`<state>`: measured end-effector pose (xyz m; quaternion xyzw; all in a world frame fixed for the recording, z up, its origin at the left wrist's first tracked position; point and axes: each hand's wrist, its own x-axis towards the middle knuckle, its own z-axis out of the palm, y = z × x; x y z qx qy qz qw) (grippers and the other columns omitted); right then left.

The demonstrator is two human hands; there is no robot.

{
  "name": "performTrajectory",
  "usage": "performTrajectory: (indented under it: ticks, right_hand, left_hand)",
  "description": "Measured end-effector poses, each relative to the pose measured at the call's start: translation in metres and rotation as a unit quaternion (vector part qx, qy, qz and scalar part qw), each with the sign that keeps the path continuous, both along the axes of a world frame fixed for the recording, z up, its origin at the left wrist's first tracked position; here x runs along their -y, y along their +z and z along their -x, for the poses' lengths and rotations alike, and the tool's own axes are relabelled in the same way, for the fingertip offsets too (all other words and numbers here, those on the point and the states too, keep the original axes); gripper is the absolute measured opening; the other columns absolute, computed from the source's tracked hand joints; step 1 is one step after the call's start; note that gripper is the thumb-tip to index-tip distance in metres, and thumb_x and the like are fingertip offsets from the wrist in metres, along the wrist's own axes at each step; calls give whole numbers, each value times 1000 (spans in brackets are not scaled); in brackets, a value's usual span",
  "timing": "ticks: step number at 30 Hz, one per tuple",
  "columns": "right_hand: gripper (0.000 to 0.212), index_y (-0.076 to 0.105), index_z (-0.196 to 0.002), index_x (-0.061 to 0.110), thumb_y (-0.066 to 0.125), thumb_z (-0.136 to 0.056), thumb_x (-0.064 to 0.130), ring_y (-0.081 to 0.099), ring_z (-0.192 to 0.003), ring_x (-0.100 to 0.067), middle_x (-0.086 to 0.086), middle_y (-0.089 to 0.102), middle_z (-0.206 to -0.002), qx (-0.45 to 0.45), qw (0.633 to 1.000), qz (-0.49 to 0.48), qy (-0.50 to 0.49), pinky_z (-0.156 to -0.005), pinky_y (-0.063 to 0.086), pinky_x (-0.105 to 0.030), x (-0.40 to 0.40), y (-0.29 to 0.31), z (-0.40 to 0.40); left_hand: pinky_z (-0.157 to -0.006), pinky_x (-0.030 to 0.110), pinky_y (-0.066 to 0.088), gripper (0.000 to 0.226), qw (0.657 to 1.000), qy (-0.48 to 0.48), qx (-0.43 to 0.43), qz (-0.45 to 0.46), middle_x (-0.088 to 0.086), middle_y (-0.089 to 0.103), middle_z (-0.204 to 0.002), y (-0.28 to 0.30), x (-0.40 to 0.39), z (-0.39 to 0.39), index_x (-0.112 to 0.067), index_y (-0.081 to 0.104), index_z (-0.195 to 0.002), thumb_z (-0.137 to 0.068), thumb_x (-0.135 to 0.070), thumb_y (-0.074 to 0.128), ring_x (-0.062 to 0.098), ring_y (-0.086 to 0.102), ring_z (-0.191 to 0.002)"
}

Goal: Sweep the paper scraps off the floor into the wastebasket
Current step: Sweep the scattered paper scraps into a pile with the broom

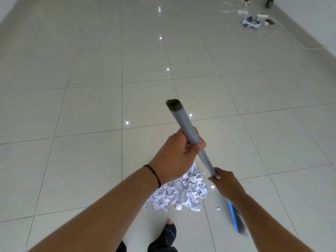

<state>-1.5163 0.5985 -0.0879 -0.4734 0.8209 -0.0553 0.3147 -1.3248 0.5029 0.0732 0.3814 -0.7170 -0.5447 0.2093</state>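
Head: scraps [179, 192] piled (floor), broom [192, 133] gripped

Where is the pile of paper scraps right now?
In the head view the paper scraps lie heaped on the tiled floor at lower centre, below the left hand, left of the broom head and ahead of the foot.

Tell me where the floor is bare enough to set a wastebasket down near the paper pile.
Bare tiles lie left of the paper scraps and ahead beyond the broom handle. Crowded: right of the pile, where the broom head sits, and the far right corner with cables and gadgets.
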Motion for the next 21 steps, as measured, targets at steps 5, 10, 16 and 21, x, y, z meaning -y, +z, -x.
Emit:
performTrajectory:
  ticks: [5,10,16,21]
  right_hand:
    - [16,64,-101,18,62,-91,30,58,-63,-23,-2,65,-72,33,998,52,-31,-59,46,-29,12,-5,-32]
    - [18,66,-104,18,66,-89,28,59,-57,-16,-1,68,-77,81,993,91,0,-51,45,-20,43,15,-80]
    - [20,65,-108,17,65,-91,27,57,-60,-18,-10,72,-94,109,988,96,57,-43,40,-7,66,21,-174]
    - [20,64,-107,13,62,-92,26,57,-58,-18,-9,70,-82,85,982,88,141,-53,47,-23,77,42,-239]
  left_hand:
    - [-77,18,49,17,999,-14,2,39,-9,60,-85,23,16,-18,-27,43,-86,-91,-22,58,-2,60,-80]
    - [-88,43,51,21,995,-1,4,98,0,60,-88,57,30,-61,-28,42,-82,-90,-22,60,22,63,-93]
    - [-87,40,52,16,991,79,14,109,3,66,-92,68,30,-152,-26,46,-86,-89,-20,61,18,65,-92]
    - [-77,16,52,17,981,129,0,148,-3,68,-90,82,22,-223,-29,46,-88,-87,-24,62,4,65,-86]
